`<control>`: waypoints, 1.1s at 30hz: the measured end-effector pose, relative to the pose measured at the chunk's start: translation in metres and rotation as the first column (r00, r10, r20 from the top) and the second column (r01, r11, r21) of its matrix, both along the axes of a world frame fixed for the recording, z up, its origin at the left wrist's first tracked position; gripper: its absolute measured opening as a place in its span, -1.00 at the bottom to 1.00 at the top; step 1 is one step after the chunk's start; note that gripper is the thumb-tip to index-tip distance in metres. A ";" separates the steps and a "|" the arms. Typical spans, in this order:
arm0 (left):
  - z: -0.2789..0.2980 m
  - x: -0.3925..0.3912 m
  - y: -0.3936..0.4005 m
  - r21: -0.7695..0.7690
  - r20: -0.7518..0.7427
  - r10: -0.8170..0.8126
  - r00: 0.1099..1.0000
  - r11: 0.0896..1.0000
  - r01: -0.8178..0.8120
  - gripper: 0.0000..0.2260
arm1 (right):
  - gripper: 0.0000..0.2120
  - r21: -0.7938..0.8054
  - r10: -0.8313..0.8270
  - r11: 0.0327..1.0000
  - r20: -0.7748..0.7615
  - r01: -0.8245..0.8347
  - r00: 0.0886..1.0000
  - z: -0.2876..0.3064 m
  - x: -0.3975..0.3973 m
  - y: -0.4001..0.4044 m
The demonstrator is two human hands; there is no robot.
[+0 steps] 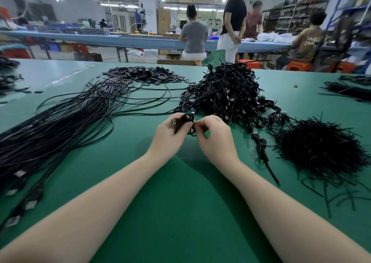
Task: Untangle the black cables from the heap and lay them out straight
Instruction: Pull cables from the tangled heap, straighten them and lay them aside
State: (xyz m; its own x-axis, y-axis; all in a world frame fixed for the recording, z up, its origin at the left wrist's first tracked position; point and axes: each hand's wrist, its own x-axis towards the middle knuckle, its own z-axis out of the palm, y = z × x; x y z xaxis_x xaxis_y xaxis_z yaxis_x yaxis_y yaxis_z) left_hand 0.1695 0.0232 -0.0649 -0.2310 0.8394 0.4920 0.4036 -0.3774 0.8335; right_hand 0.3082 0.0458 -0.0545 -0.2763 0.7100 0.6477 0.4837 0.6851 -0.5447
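Note:
A small coiled black cable is held between both hands just above the green table. My left hand grips the coil and its plug from the left. My right hand pinches the coil's right side with curled fingers. Right behind the hands rises the tangled heap of black cables. To the left, a long bundle of straightened black cables lies stretched across the table, plug ends toward the near left edge.
A pile of thin black ties lies at the right. Small black caps are heaped at the far middle. More cable bundles sit at the far right. People work at a blue bench beyond.

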 end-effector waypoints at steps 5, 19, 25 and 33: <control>0.002 -0.003 -0.001 -0.131 0.158 -0.063 0.985 0.988 0.084 -0.91 | -0.94 0.219 -0.004 0.976 0.078 -0.013 0.997 -0.001 -0.005 -0.006; 0.019 -0.021 -0.003 -0.304 0.651 -0.241 0.719 0.785 0.539 -0.88 | -0.91 0.720 -0.168 0.691 0.246 -0.064 0.955 0.001 -0.005 -0.004; 0.017 -0.029 0.001 -0.383 0.627 -0.318 0.712 0.670 0.636 -0.74 | -0.91 0.719 -0.153 0.691 0.246 -0.075 0.957 0.002 -0.007 -0.012; 0.013 -0.029 0.000 -0.224 0.708 -0.377 0.597 0.682 0.696 -0.57 | -0.95 0.522 -0.135 0.848 0.042 0.094 0.990 -0.001 0.000 -0.012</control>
